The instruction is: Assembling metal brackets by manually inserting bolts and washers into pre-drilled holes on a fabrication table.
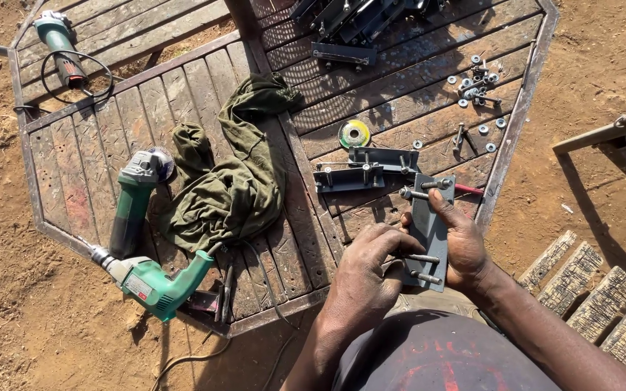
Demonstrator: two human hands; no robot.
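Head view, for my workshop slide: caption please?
Both hands, left hand and right hand, hold a grey bolted metal plate over a slatted table.

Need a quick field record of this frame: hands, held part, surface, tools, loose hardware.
left hand: fingers on a bolt of the grey metal bracket
right hand: grips the bracket's right edge, thumb on top
bracket: flat plate, bolts sticking out of it
surface: octagonal wooden tabletop, metal-framed, lying on dirt
tools: green drill, green angle grinder, second grinder
other: olive cloth, cutting disc, similar bracket
loose hardware: nuts and washers
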